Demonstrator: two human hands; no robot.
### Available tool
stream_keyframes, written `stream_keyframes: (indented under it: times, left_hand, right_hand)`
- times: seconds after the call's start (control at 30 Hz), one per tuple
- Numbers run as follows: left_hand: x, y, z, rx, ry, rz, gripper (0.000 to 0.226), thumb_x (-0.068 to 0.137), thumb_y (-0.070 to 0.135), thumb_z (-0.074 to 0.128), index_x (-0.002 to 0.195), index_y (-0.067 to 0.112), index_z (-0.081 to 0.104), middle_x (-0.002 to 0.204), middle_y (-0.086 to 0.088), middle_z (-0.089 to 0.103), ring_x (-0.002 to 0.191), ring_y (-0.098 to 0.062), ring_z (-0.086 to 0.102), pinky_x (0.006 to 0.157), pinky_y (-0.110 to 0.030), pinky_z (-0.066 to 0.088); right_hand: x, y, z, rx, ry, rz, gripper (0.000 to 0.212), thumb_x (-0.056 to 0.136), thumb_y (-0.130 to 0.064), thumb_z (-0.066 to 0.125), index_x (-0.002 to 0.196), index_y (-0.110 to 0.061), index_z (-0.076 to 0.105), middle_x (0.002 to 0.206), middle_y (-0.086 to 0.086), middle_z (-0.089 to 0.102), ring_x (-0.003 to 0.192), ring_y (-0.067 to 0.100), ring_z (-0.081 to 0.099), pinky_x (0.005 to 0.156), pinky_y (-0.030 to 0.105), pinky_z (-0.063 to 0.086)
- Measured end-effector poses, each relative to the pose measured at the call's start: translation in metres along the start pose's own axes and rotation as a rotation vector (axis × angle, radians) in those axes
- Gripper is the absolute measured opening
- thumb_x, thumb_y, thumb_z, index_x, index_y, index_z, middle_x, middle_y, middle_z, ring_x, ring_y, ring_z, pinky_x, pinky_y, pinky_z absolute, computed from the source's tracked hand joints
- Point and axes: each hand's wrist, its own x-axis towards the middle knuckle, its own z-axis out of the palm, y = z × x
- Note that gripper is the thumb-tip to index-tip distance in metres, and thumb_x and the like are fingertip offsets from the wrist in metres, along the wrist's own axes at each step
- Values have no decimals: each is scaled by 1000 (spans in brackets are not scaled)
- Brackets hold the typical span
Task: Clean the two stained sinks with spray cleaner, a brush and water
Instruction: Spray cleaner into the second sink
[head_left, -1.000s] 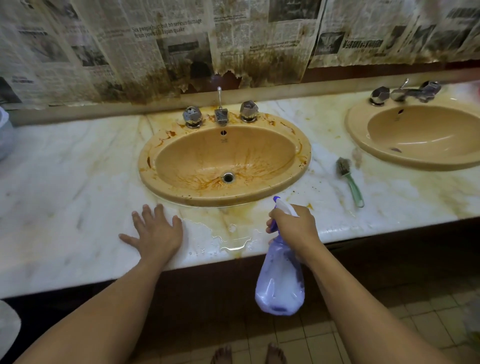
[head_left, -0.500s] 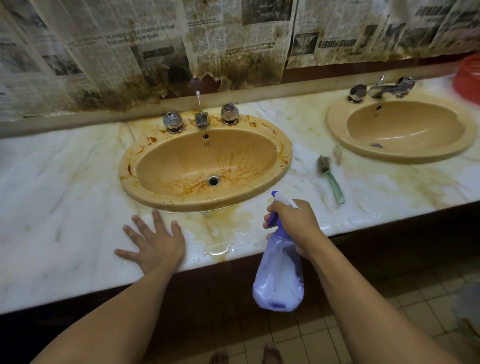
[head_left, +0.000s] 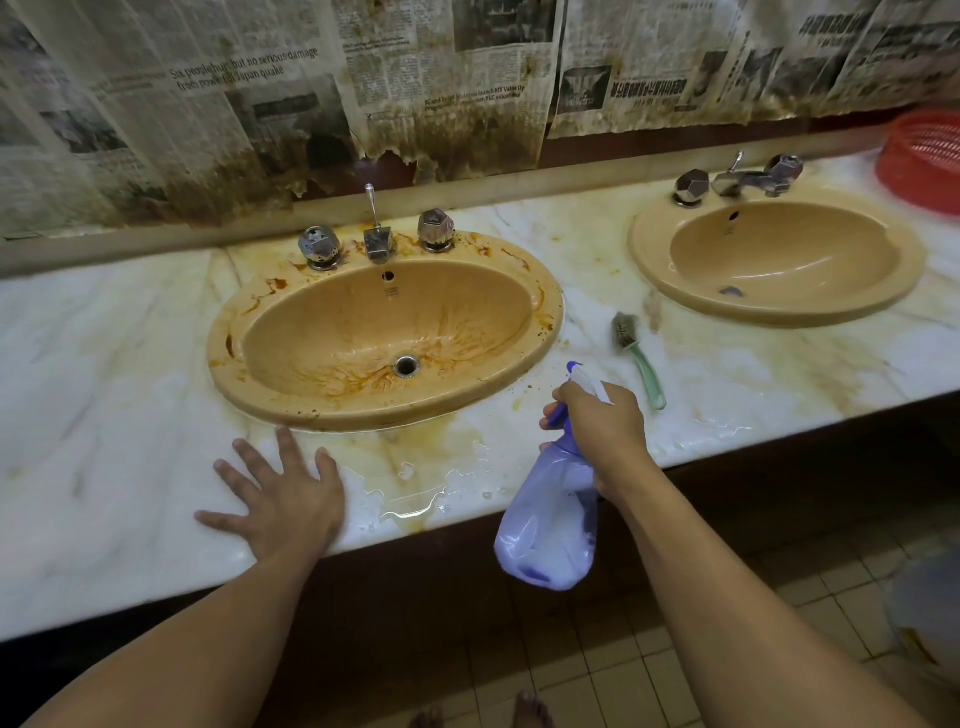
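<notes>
My right grip (head_left: 602, 431) is curled round the spray bottle (head_left: 550, 519) at the desk's (head_left: 104, 415) front edge. My left grip (head_left: 283, 493) is wide and flat on the desk, just before the stained sink (head_left: 249, 384). The brush (head_left: 636, 358) lies between it and the second sink (head_left: 649, 260).

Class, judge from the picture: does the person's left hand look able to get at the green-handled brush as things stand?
Probably not easily. The left hand rests flat on the counter before the stained sink; the brush lies beyond the right hand, whose grip holds the spray bottle in between.
</notes>
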Motion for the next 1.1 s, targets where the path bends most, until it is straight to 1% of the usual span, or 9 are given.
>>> stream_keyframes:
  times: [0.2, 0.37, 0.47, 0.6, 0.7, 0.87, 0.93, 1.03, 1.1]
  left_hand:
    - [0, -1, 0, -8, 4, 5, 72, 100, 65, 8, 165, 36, 4, 174, -10, -7, 158, -39, -11, 115, -80, -3]
    - [-1, -1, 0, -13, 16, 11, 71, 100, 65, 9, 165, 36, 4, 174, -11, -6, 159, -39, -11, 115, -80, -3]
    - [-1, -1, 1, -23, 26, 15, 71, 101, 64, 11, 165, 36, 5, 174, -11, -5, 159, -39, -10, 115, -80, -3]
    - [0, -1, 1, -22, 29, 17, 71, 100, 65, 11, 165, 35, 7, 174, -12, -3, 158, -40, -9, 115, -80, -1]
    - [0, -1, 1, -17, 28, 21, 71, 100, 64, 11, 165, 35, 7, 174, -12, -3, 158, -40, -9, 115, -80, -1]
    - [0, -1, 1, -24, 27, 9, 71, 100, 64, 12, 166, 36, 8, 174, -12, -2, 158, -39, -8, 115, -81, 0]
    - [1, -1, 0, -25, 27, 10, 71, 100, 64, 12, 166, 36, 8, 174, -12, -2, 158, -39, -8, 115, -81, 0]
    - [0, 0, -1, -19, 26, 9, 71, 100, 64, 12, 166, 36, 6, 174, -11, -3, 158, -39, -9, 115, -80, 0]
    - [0, 0, -1, -17, 27, 8, 71, 101, 64, 12, 166, 36, 6, 174, -11, -3, 158, -39, -9, 115, -80, 0]
  right_hand:
    - [5, -7, -3, 65, 77, 44, 16, 81, -18, 60, 81, -4, 67, 59, 9, 64, 56, 26, 60, 68, 42, 59]
    - [12, -16, -6, 64, 44, 35, 15, 79, -16, 61, 82, -3, 67, 60, 11, 64, 55, 27, 60, 67, 43, 58]
    - [19, -27, -7, 54, -14, 23, 12, 77, -15, 61, 83, -5, 66, 67, 14, 66, 60, 30, 63, 69, 45, 57]
    - [30, -39, -5, 22, 40, -7, 10, 83, -13, 60, 82, -5, 65, 61, 9, 65, 59, 29, 63, 73, 49, 60]
    - [37, -43, -3, -6, 77, 10, 13, 86, -17, 60, 83, -6, 66, 55, 4, 65, 60, 27, 62, 75, 45, 61]
    - [44, -44, 1, -2, 110, 7, 16, 87, -19, 59, 90, -4, 65, 64, 10, 64, 61, 26, 59, 69, 39, 60]
    - [47, -46, 3, 20, 95, -8, 12, 89, -15, 59, 89, -4, 64, 70, 12, 64, 62, 26, 59, 72, 41, 61]
    - [53, -52, 6, -37, 44, -46, 9, 87, -13, 59, 85, -7, 65, 72, 12, 68, 67, 28, 67, 83, 52, 61]
    - [55, -56, 9, -69, 39, -73, 9, 85, -11, 57, 79, -8, 63, 73, 13, 67, 69, 29, 69, 84, 58, 59]
